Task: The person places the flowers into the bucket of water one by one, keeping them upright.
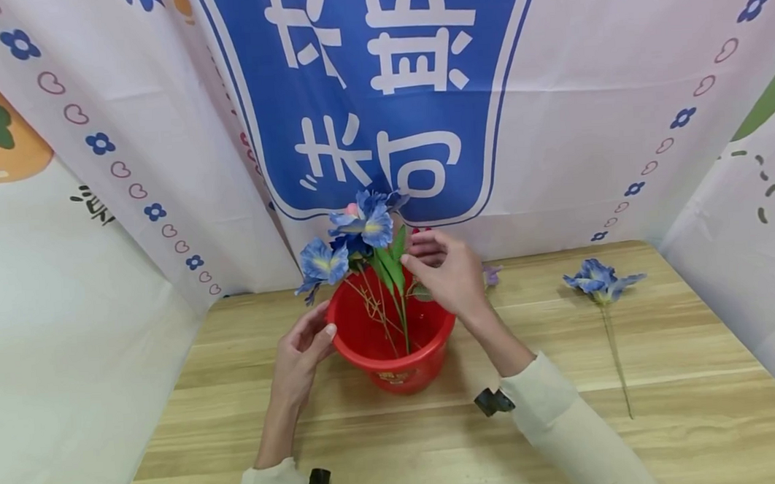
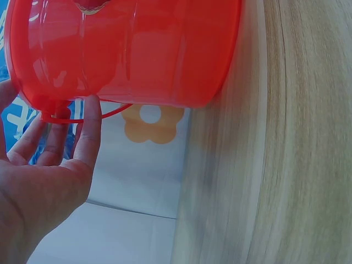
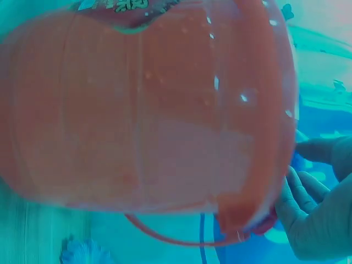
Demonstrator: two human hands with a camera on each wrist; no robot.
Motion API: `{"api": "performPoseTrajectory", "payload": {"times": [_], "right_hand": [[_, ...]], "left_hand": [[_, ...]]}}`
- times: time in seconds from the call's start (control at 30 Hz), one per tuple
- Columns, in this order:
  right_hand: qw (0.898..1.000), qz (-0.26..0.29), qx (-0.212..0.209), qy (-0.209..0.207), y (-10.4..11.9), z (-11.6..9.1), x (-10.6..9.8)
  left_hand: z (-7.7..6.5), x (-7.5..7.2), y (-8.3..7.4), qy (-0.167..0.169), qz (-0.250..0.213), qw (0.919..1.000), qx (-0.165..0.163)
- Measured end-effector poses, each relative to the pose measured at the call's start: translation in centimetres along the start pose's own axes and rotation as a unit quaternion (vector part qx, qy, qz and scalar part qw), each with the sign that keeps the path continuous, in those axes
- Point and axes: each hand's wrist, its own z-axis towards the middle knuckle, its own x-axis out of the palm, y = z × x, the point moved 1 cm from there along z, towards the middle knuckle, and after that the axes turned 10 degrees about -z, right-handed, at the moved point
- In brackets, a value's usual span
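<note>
A red plastic bucket point(image 1: 401, 376) stands on the wooden table with several artificial flowers in it. Blue iris-like blooms point(image 1: 368, 222) lean over its back left rim, and a stem with green leaves point(image 1: 389, 267) rises in the middle. My left hand point(image 1: 301, 352) touches the bucket's left rim, fingers extended along the outside by the thin handle point(image 2: 116, 110). Over the right rim is my right hand point(image 1: 451, 271), its thumb tip beside the leaves and its fingers apart from the thumb. The right wrist view shows those fingers point(image 3: 300, 201) at the rim, beyond the bucket wall.
To the right, a single blue flower point(image 1: 598, 282) lies on the table point(image 1: 503, 448), its long stem toward me. A purple bloom point(image 1: 492, 274) shows behind my right hand. A printed cloth point(image 1: 554, 153) hangs along the back edge, with more cloth at both sides.
</note>
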Motion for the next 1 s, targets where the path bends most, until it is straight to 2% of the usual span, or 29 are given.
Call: {"api": "performPoseTrajectory", "payload": {"times": [0.27,0.57,0.73,1.0], "right_hand": [[1.000,0.004,0.015,-0.009,-1.5,-0.6,-3.3],[0.998,0.015,0.054,-0.011,-4.6,-1.1,-6.6],[0.997,0.034,0.075,0.002,-6.7,-1.7,-7.7],[0.992,0.012,0.118,0.041,-9.7,-2.6,-9.0]], "left_hand": [[0.0,0.1,-0.1,-0.001,0.001,1.0000,-0.002],[0.0,0.0,0.0,0.002,0.002,1.0000,0.002],[0.0,-0.1,0.0,0.002,0.009,1.0000,-0.002],[0.1,-0.1,0.0,0.004,0.015,0.9999,-0.002]]}}
